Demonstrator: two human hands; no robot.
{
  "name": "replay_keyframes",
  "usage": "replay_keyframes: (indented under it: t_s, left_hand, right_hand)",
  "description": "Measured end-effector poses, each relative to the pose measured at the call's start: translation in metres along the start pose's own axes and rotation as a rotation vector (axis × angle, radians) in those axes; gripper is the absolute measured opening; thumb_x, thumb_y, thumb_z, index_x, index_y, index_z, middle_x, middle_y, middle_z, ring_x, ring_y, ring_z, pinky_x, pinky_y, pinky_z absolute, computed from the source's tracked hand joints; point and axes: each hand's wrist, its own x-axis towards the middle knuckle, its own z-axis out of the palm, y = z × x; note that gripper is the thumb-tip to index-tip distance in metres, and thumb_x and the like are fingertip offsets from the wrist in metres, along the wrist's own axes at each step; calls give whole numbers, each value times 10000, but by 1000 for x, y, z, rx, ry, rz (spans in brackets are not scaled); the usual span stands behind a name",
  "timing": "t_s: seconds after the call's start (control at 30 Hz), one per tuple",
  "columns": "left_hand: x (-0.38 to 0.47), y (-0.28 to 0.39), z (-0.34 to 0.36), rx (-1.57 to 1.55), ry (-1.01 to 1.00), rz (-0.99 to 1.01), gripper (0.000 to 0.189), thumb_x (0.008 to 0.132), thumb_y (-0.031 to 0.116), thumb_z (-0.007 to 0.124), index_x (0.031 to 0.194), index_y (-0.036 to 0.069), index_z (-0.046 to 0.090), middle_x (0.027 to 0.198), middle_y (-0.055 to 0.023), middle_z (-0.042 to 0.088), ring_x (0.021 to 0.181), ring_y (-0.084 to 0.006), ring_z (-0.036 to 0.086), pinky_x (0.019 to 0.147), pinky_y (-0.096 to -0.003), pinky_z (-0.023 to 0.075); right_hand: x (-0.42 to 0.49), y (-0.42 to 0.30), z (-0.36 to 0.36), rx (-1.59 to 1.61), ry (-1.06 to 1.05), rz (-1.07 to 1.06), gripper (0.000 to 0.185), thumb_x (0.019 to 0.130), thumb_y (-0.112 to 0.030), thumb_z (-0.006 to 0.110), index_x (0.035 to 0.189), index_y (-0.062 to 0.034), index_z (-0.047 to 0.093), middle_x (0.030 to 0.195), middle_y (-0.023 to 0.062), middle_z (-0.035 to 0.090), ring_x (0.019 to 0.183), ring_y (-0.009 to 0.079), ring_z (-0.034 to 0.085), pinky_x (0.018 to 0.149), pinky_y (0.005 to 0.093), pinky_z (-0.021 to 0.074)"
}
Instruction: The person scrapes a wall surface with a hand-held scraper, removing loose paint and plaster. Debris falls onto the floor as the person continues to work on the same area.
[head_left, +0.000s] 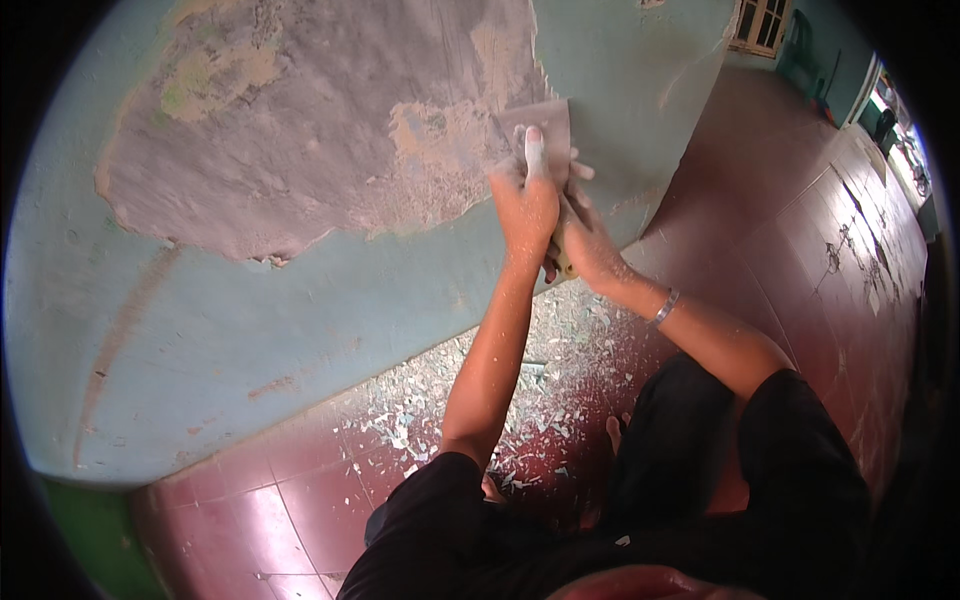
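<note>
Both hands hold a wide-bladed paint scraper (556, 124) against the wall. My left hand (527, 206) presses on the blade, its dusty thumb lying flat along the metal. Lower down, my right hand (592, 240) wraps around the handle, whose yellowish end (568, 270) shows below the fingers. The blade sits at the right border of a bare grey plaster patch (337, 112), where the blue-green painted wall (390, 285) begins. Tan residue (439, 146) clings to the patch just left of the blade. Pale dust coats my fingers, and the blade's edge is blurred.
Paint flakes and dust (420, 412) lie along the wall's foot on the red tiled floor (315, 480). Beyond the wall's right edge, the floor runs past cracked tiles (862, 240) towards a bright doorway (904, 142). A wood-framed window (759, 26) is at top right.
</note>
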Motion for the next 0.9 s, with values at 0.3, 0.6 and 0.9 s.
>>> replay_keyframes:
  t_s: [0.3, 0.6, 0.9]
  left_hand:
    - [5, 8, 9, -65, -17, -60, 598, 1054, 429, 424, 808, -74, 631, 604, -124, 638, 411, -129, 482, 398, -274, 370]
    - [20, 39, 19, -42, 40, 72, 566, 1046, 421, 444, 791, -49, 627, 575, -100, 595, 412, -126, 467, 391, -270, 350]
    - [23, 47, 24, 51, 67, 48, 579, 1034, 355, 454, 656, -54, 613, 520, -102, 580, 405, -139, 506, 386, -297, 375]
  right_hand:
    - [-1, -10, -1, 20, 50, 73, 534, 1046, -458, 402, 672, -78, 437, 489, -9, 410, 342, 109, 394, 319, 293, 289]
    - [10, -43, 9, 4, 64, -21, 518, 1042, -396, 434, 634, -77, 425, 467, 9, 422, 323, 115, 388, 316, 304, 280]
    - [8, -46, 9, 95, 62, 114, 484, 1036, -490, 414, 747, -101, 417, 508, -26, 382, 337, 84, 313, 323, 281, 232]
